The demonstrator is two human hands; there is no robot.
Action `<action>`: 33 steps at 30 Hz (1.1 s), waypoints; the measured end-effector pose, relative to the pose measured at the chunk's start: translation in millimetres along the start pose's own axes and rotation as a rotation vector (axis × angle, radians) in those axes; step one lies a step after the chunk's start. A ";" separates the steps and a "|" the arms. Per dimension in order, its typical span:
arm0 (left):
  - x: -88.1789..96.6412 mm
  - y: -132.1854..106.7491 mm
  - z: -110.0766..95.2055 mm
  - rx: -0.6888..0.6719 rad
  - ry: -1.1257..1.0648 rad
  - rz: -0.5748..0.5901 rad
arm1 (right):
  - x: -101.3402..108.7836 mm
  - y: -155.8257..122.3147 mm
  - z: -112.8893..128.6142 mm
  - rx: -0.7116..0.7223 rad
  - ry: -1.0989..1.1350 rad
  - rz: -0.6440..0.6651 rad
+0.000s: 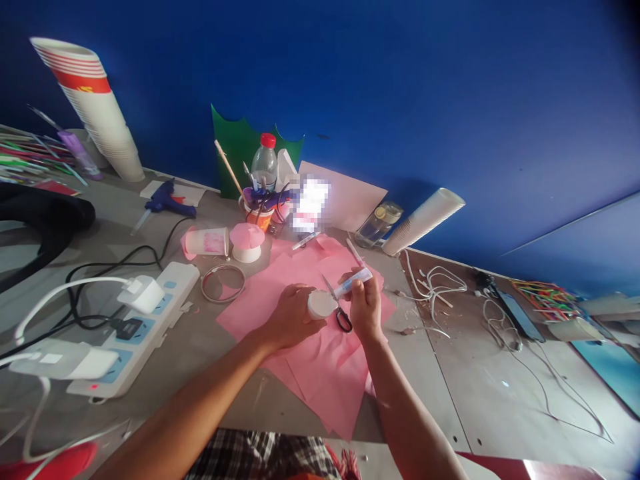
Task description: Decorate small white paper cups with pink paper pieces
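1. Head view: the left hand (293,313) curls partly closed around a white paper cup with a flat circular end (321,305), held above smooth, overlapping pink paper sheets (320,383) reaching the grey table's (235,393) front edge.
2. The right hand (367,308) is closed on a slim white-and-blue tube (353,283), near the cup.
3. Black-handled metal scissors (343,320) lie on the sheets, between the hands.
4. Along the table's back edge stand a clear, red-capped plastic bottle (265,163) and a tall, ribbed stack of white paper cups (425,223).

Two bare hands (367,310), uncovered forearms (225,383) — and black-and-white plaid clothing (255,457) at the lap.
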State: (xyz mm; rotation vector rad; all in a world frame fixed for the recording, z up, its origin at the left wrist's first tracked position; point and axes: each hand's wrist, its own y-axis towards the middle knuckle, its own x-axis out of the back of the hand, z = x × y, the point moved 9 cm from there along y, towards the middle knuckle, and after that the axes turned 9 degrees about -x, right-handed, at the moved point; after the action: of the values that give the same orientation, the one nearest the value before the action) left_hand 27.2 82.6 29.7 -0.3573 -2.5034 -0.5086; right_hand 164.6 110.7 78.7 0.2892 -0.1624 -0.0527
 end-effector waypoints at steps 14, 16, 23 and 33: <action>0.6 0.5 -1.8 -0.012 0.007 0.006 | -1.4 1.0 -1.5 0.008 -0.112 -0.001; 1.3 0.1 -0.7 0.009 0.006 0.000 | 4.3 -0.4 1.9 0.017 -0.054 -0.046; 2.3 1.9 -5.9 -0.010 0.039 0.009 | -4.6 -8.4 13.0 0.065 0.044 0.039; 2.9 0.7 -4.2 0.029 0.041 0.012 | -3.2 -9.2 3.7 0.050 0.043 0.091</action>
State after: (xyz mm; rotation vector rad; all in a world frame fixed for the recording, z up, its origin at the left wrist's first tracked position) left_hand 27.1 81.9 34.9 -0.3466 -2.4648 -0.4701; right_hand 160.6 101.1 79.0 0.3320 -0.1341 0.0481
